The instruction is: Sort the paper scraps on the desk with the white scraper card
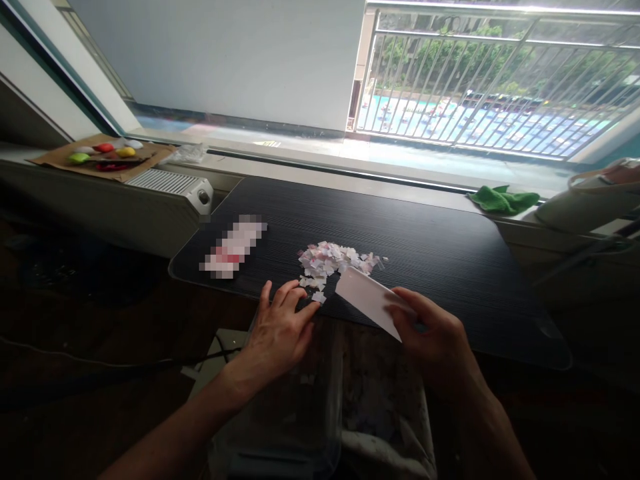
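Observation:
A loose heap of torn paper scraps [327,259], white with some pinkish bits, lies on the dark tabletop [425,240]. My right hand [435,327] grips a flat white card [373,300] by its near end, and the card's far edge meets the front of the heap. At the table's front edge, my left hand [283,323] has its fingers spread, the fingertips close beside a few scraps. Whether those fingertips touch the scraps I cannot tell.
A clear plastic bin [335,400] stands below the table's front edge. On the table's left lies a blurred-out pale item [233,247]. A green cloth [505,200] is on the right of the sill; a cardboard sheet [55,160] bears several coloured objects at left, near a radiator [175,187].

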`<state>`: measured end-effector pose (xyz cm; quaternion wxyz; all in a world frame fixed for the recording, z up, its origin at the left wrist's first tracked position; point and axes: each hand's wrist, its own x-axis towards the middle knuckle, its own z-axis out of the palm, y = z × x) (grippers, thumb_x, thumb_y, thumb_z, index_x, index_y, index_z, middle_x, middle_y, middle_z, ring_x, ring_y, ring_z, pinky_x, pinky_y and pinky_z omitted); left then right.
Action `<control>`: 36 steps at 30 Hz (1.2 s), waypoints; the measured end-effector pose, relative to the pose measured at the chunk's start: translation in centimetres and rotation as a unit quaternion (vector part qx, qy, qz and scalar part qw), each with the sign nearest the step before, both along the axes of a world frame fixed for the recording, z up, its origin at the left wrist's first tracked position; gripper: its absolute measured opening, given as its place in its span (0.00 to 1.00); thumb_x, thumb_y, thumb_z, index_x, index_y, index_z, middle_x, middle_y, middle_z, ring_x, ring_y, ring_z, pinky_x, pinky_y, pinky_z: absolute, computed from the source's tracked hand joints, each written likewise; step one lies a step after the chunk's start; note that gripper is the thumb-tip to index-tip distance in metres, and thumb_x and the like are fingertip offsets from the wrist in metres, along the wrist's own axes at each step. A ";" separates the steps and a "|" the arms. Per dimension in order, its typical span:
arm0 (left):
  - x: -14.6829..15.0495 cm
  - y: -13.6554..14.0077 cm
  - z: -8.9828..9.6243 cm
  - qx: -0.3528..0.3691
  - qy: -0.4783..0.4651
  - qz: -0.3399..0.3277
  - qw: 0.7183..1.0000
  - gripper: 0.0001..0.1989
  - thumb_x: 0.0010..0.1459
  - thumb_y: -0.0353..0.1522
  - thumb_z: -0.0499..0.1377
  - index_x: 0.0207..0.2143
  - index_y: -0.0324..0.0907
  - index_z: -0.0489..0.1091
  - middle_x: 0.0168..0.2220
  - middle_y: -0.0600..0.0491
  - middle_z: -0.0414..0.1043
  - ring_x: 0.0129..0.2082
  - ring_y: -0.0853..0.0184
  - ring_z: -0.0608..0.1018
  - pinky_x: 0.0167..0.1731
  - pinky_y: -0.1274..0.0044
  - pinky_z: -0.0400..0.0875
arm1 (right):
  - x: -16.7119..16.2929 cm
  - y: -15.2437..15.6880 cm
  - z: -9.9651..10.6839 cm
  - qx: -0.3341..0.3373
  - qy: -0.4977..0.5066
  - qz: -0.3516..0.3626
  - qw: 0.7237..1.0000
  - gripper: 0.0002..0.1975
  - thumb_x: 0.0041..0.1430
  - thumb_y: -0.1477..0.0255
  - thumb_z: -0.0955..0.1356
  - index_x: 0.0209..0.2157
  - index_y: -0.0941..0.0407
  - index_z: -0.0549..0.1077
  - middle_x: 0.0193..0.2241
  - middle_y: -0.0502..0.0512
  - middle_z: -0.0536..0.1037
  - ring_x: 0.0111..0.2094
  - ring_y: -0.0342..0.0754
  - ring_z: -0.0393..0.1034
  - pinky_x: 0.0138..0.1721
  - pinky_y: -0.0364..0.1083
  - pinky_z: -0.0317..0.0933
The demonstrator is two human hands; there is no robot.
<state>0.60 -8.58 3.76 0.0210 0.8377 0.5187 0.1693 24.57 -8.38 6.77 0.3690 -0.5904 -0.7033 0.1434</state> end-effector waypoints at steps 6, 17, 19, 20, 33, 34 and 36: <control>0.0 -0.3 0.2 -0.009 -0.005 -0.003 1.000 0.17 0.57 0.26 0.53 0.48 0.45 0.72 0.47 0.45 0.69 0.57 0.51 0.64 0.58 0.45 0.51 | -1.2 0.4 0.6 0.002 -0.010 0.065 0.998 0.12 0.61 0.74 0.64 0.44 0.55 0.76 0.39 0.56 0.81 0.38 0.49 0.76 0.40 0.46 0.70; -0.1 -0.4 0.4 -0.013 0.002 0.000 1.000 0.16 0.58 0.27 0.53 0.46 0.45 0.73 0.47 0.45 0.69 0.57 0.51 0.64 0.57 0.44 0.52 | -1.7 0.2 1.2 0.020 -0.029 0.084 0.996 0.11 0.61 0.74 0.63 0.43 0.55 0.75 0.40 0.57 0.81 0.40 0.50 0.76 0.41 0.46 0.69; -0.1 -0.5 0.4 -0.011 0.004 -0.001 1.000 0.16 0.58 0.27 0.53 0.46 0.44 0.74 0.47 0.44 0.69 0.57 0.50 0.65 0.57 0.44 0.52 | -1.8 0.3 1.1 0.019 -0.040 0.090 0.995 0.12 0.61 0.75 0.63 0.43 0.56 0.76 0.39 0.58 0.81 0.40 0.50 0.76 0.41 0.46 0.69; -0.2 -0.5 0.5 -0.010 0.005 -0.002 1.000 0.16 0.58 0.27 0.53 0.46 0.44 0.74 0.47 0.44 0.70 0.57 0.50 0.65 0.57 0.44 0.53 | -1.6 0.3 1.0 0.020 -0.045 0.080 0.996 0.12 0.61 0.75 0.63 0.43 0.56 0.76 0.39 0.58 0.81 0.40 0.50 0.77 0.41 0.46 0.69; -0.3 -0.2 0.3 0.003 0.004 0.018 1.000 0.15 0.58 0.28 0.53 0.46 0.40 0.73 0.48 0.42 0.71 0.57 0.49 0.66 0.57 0.45 0.53 | 1.1 -0.7 1.4 0.006 -0.018 -0.048 0.999 0.11 0.58 0.71 0.66 0.41 0.52 0.78 0.38 0.54 0.82 0.36 0.51 0.77 0.41 0.48 0.70; -0.4 -0.2 0.4 0.005 0.004 0.020 1.000 0.15 0.58 0.28 0.53 0.46 0.40 0.74 0.47 0.42 0.71 0.57 0.49 0.66 0.57 0.46 0.53 | 1.3 -0.8 1.4 0.004 -0.016 -0.063 0.998 0.11 0.57 0.70 0.66 0.41 0.52 0.78 0.38 0.54 0.82 0.36 0.51 0.77 0.41 0.48 0.70; -0.5 -0.3 0.5 0.008 0.000 0.024 1.000 0.15 0.58 0.28 0.52 0.46 0.40 0.74 0.47 0.42 0.71 0.57 0.50 0.67 0.57 0.46 0.53 | 1.9 -0.9 1.4 0.004 -0.011 -0.094 0.996 0.13 0.56 0.68 0.67 0.42 0.53 0.78 0.39 0.55 0.82 0.37 0.52 0.77 0.42 0.49 0.69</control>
